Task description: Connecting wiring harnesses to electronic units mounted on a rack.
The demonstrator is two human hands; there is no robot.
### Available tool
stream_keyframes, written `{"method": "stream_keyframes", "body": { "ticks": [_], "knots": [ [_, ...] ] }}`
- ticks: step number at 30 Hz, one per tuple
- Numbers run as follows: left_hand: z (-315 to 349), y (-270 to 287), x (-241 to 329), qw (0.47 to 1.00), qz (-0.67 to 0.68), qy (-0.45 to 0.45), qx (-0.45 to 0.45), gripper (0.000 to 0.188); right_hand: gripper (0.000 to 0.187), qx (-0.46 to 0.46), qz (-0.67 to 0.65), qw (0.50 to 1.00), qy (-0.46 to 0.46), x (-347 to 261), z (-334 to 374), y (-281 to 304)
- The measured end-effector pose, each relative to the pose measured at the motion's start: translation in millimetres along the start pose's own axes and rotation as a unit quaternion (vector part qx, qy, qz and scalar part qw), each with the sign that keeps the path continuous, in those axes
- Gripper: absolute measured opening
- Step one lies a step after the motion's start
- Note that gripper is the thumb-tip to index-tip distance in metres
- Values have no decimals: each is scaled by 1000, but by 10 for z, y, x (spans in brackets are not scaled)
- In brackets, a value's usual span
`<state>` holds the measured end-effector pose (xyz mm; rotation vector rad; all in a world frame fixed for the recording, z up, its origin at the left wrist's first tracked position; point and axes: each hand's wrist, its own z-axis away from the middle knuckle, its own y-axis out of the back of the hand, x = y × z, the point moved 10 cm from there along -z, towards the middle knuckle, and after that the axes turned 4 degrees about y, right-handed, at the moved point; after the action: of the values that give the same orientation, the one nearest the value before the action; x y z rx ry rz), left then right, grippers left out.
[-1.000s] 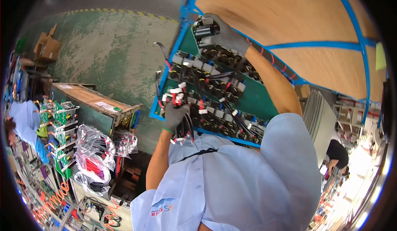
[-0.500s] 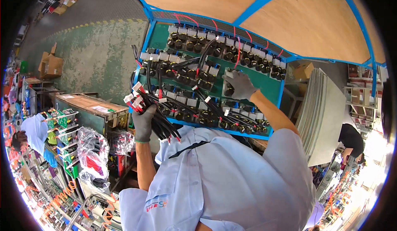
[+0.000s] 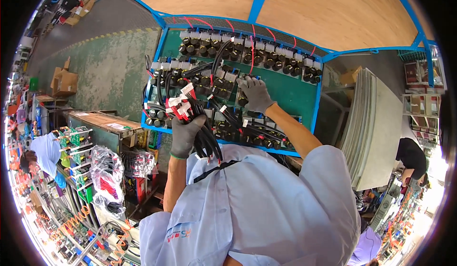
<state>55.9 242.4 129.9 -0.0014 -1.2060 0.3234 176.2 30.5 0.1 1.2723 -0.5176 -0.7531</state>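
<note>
Two gloved hands are at work: the left hand and the right hand; one bundle of black cables with red-and-white tagged ends sits in the left; one green board in a blue frame carries the black capacitors in three rough rows (too many and too small to count singly); two plywood panels lie above it, parted by one blue bar; one stack of pale sheets stands at the right; two clear bags of parts hang at lower left; one open cardboard box rests on the floor; two other people show, one at each edge.
</note>
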Motion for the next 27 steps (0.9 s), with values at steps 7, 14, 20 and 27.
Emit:
{"method": "stream_keyframes", "body": {
  "ticks": [7, 14, 20, 27],
  "knots": [
    [-218, -75, -263, 999, -7, 41, 6, 11, 50, 125, -633, 764, -5, -725, 74, 940],
    [-368, -4, -388, 998, 41, 39, -24, 16, 34, 210, -626, 749, -56, -1028, -68, 1121],
    [-390, 72, -404, 994, 82, 62, -40, 22, 33, 168, -683, 700, -127, -1039, -59, 784],
    [-500, 257, -470, 994, 96, 47, -20, 22, 32, 272, -687, 655, -159, -1162, 78, 857]
  ]
}}
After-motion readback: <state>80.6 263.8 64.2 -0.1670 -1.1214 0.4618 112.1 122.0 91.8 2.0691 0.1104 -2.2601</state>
